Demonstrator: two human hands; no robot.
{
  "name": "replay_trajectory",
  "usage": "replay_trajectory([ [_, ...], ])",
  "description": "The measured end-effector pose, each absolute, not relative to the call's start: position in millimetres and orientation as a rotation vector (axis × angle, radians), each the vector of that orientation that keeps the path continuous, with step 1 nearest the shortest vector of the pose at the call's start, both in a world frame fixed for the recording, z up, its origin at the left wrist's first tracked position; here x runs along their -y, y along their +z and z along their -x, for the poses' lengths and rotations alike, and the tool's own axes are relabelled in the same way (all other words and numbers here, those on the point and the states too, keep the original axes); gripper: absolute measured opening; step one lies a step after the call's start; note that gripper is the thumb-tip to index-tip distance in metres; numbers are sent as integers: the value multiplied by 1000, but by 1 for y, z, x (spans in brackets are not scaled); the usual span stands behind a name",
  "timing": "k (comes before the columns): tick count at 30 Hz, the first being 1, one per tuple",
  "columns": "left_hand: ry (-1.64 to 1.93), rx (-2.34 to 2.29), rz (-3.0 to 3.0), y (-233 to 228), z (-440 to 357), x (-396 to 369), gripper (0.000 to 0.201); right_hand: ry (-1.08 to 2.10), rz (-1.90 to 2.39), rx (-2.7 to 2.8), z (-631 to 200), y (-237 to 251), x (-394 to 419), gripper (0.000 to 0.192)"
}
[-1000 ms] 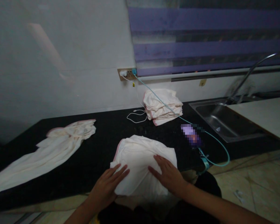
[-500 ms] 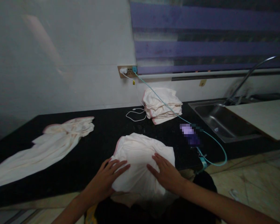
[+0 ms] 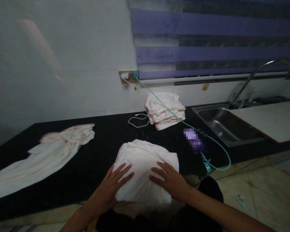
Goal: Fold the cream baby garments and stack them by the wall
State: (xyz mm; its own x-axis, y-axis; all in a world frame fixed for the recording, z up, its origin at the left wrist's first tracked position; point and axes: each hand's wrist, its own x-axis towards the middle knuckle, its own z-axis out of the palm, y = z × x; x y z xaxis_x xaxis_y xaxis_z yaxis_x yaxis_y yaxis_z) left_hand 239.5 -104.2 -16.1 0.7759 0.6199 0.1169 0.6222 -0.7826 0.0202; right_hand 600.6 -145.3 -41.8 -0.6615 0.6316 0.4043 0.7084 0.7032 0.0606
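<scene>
Both hands have edged closer together on the cloth since a second ago, the right hand sliding inward toward the left hand. Each lies palm down with fingers spread flat, pinching nothing, on the near half of a folded cream cloth at the front edge of a black counter. The cloth is soft and slightly puffed, roughly rectangular with rounded corners, a thin pink hem showing along its left side; its near end hangs just over the counter edge. Left of it, well apart, a long unfolded cloth of the same pale fabric sprawls in wrinkles toward the corner. Right of the hands, a teal cable loops off the counter edge past a blurred purple object. Farther back, a neat stack of folded cloths sits against the wall beside a coiled white cable. Both cables run up to a wall socket. At far right, a steel sink with a curved tap is sunk into the counter, under purple striped blinds on a white tiled wall.
</scene>
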Motion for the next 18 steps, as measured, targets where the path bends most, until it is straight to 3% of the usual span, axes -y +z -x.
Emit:
replay_trajectory([
  [6,-122,936,3089,7,-237,103,92,-81,888,2476,-611,-38,147,42],
  [10,-186,1004,3293,39,-235,112,79,387,737,2426,-618,-9,158,44],
  [14,-603,1658,3344,51,-232,123,56,749,816,2154,-619,27,176,58],
  [18,-1370,2573,2780,48,-255,122,65,684,1066,1892,-605,29,176,48],
])
